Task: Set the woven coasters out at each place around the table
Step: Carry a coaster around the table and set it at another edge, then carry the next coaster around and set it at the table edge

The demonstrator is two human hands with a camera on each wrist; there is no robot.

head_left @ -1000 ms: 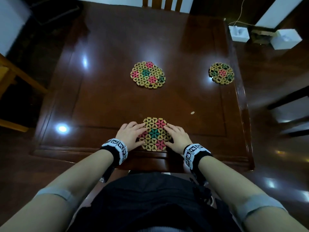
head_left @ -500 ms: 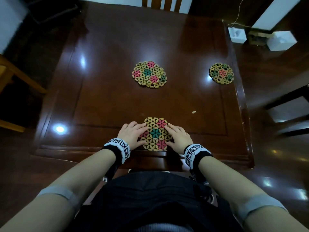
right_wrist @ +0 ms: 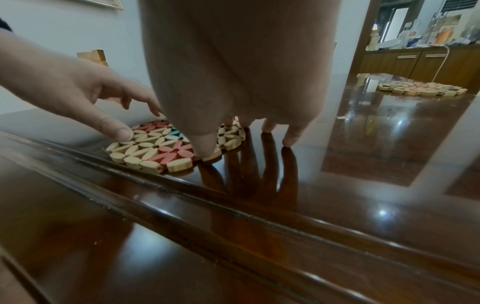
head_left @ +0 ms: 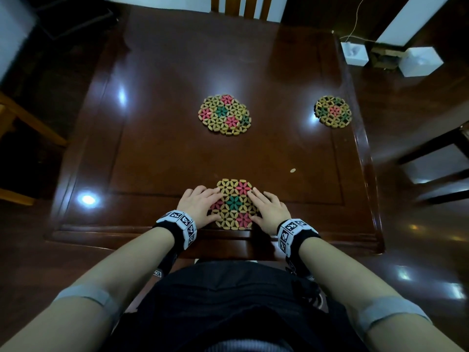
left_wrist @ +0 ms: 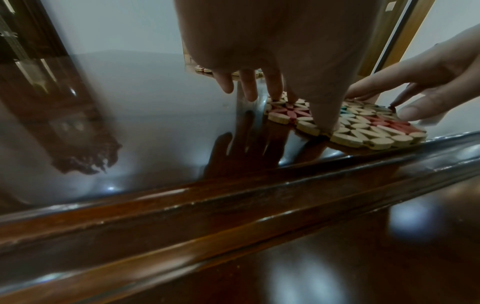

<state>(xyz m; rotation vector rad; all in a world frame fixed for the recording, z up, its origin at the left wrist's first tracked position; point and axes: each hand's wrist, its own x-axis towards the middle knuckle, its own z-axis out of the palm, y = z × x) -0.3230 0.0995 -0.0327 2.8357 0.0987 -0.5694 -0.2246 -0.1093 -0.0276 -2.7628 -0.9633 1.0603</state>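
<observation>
Dark table (head_left: pixel 152 123): three coasters (head_left: pixel 224 115) (head_left: pixel 333 111) (head_left: pixel 234 203), nearest pressed by both hands' (head_left: pixel 199 205) (head_left: pixel 270 210) spread fingers (head_left: pixel 213 191).

The bench (head_left: pixel 157 138) was dark wood, polished to a mirror gloss that caught lamp glare. The coasters (head_left: pixel 234 203) were small matt wooden beads, pale or dyed pink and green, smooth-faced.

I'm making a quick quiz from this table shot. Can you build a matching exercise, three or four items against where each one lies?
Things:
1. near coaster
2. large coaster
3. small coaster
4. loose bead

Places:
A. by the table's right edge
B. middle of the table
C. under both hands, at the near edge
D. bare wood, right of centre

Pairs: 1-C, 2-B, 3-A, 4-D
</observation>
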